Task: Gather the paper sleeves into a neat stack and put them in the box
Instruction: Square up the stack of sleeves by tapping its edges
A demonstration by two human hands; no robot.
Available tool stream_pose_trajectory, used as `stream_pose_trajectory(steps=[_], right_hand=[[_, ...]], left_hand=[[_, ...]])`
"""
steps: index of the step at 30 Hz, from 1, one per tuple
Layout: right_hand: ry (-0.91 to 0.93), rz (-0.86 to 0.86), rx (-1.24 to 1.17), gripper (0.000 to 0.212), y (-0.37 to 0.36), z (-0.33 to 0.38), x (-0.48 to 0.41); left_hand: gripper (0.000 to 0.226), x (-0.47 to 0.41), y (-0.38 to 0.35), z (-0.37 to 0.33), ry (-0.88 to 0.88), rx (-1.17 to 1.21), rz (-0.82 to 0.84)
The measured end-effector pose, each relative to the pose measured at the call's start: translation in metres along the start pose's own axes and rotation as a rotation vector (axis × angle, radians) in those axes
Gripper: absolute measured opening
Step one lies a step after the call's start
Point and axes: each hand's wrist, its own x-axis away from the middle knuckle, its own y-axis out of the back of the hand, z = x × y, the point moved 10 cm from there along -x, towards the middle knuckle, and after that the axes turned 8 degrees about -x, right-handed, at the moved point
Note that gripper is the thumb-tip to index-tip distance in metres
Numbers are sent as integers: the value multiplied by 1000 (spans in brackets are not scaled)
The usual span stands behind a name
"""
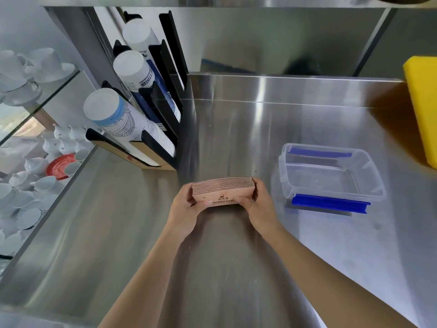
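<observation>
Now | left hand and right hand fingers pinch sleeves endwise | light, slippery, fan easily | box open, near

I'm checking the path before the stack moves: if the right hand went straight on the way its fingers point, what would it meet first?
The right hand points forward and leftward around the sleeves, so it meets them at once. Beyond is bare counter, probably then the cup rack; depth is unclear.

Steel counter, clear box at right, cup rack at left
</observation>
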Motion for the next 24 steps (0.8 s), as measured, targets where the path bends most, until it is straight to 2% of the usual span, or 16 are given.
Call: stream_pose_trajectory(steps=[4,8,14,18,22,24], right_hand=[[91,-26,45,43,18,39,6],[188,-153,41,40,60,83,10],[257,-334,-15,34,137,126,13],[149,-432,-46,39,190,116,4],[-25,-455,-46,30,224,88,-8],[-79,-443,-46,27,234,77,-15]], left_hand=[[46,-2,3,-33,-68,90,-82],[45,-6,-22,-81,-168,41,-44],[34,-21,-91,-135,-201,23,36],[31,-31,-142,-147,-139,-58,95],[12,-39,-191,-138,3,-202,198],[12,-38,-210,-127,75,-231,241]])
